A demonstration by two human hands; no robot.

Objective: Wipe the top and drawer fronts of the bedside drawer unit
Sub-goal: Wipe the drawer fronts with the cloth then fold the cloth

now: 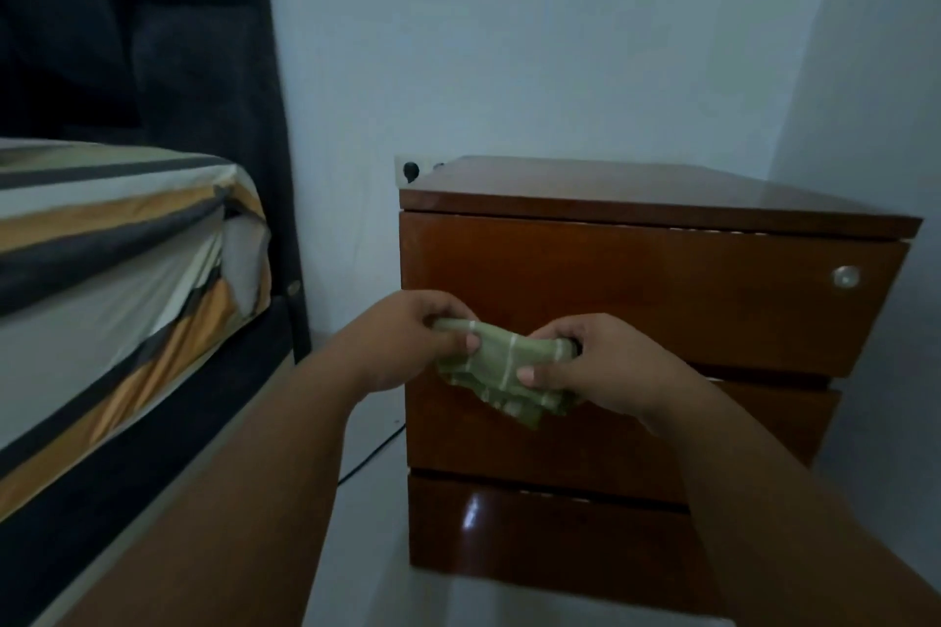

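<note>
A brown wooden bedside drawer unit (pixel 636 280) stands against the wall, showing three drawer fronts and a glossy top (pixel 662 188). The top drawer has a small round lock (pixel 846 278) at its right. In front of the unit, level with the gap under the top drawer, I hold a crumpled green cloth (pixel 504 367) with pale stripes between both hands. My left hand (pixel 412 341) pinches its left end. My right hand (pixel 596 367) grips its right end.
A bed with a striped sheet (pixel 117 280) and a dark frame stands to the left, with a dark headboard (pixel 153 26) behind. A wall socket (pixel 411 170) sits behind the unit's left corner. A black cable (pixel 371 453) runs over the pale floor.
</note>
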